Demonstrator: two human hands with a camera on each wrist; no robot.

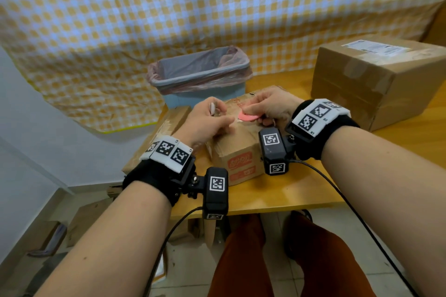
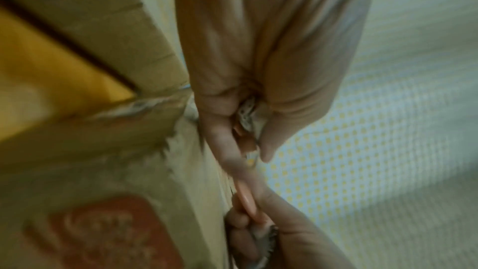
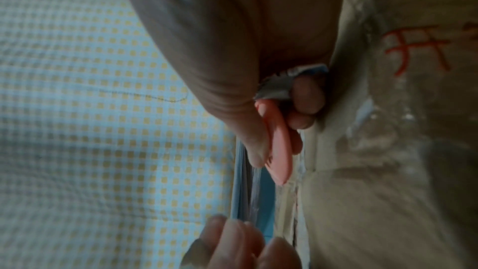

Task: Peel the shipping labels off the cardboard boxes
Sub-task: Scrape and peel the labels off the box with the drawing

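Two bare forearms reach over the near edge of a smooth yellow wooden table [image 1: 301, 190], each wrist wrapped in a black band with square black-and-white marker tags and a small black camera block on a cable. Between them sits a small box [image 1: 237, 152] of worn brown cardboard, its corners frayed and its top crossed with glossy clear tape; the near face carries an orange printed panel whose words are too blurred to read, and orange characters show on the top. The left hand [image 1: 210, 123] rests on the box top with fingers curled, pinching a crumpled scrap [image 1: 213, 107] of white paper between thumb and fingers. The right hand [image 1: 268, 106] is closed on a flat, rounded pink scraper [image 1: 248, 117], its tip laid against the box top; the right wrist view also shows a bit of crumpled white paper tucked in that palm. A flattened cardboard piece [image 1: 166, 128] lies just left of the small box. Farther right stands a big box [image 1: 376, 79], smooth, taped, with a white shipping label [image 1: 377, 46] flat on its top, the print too small to read. Beyond the small box is a pale blue bin [image 1: 200, 75] lined with a thin pinkish bag. Behind everything hangs a wrinkled yellow-and-white checked sheet [image 1: 217, 7].
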